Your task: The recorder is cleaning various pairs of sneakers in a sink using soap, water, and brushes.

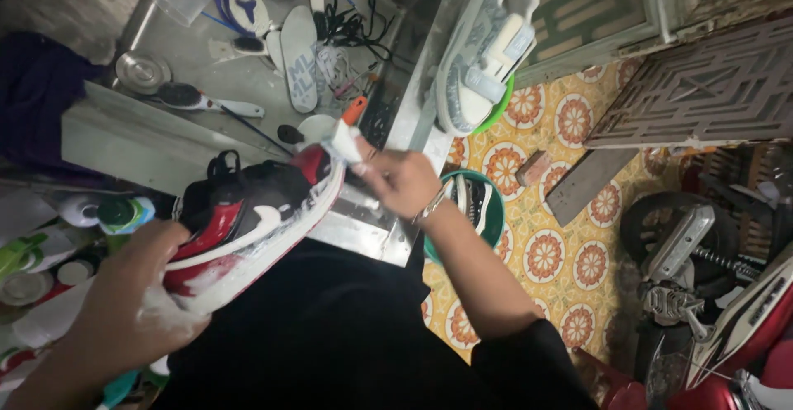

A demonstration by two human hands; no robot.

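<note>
Head view: I look down over my dark clothes at a metal worktop and a floor of orange flower tiles.
Left hand: my left hand, foamy, is clenched around the heel end of a red, black and white sneaker.
Sneaker: it lies on its side over my lap, toe pointing toward the worktop, its white sole edge smeared with foam.
Right hand: my right hand grips a brush with an orange handle, its pale head touching the sneaker's toe.
Worktop: two loose insoles, a black-headed brush with a white handle, a round metal lid and tangled black laces lie on it.
Right of worktop: a grey and white shoe stands in a green bowl.
Floor: a teal basin just beside my right forearm holds another shoe.
Left edge: bottles and tubs crowd near my left hand.
</note>
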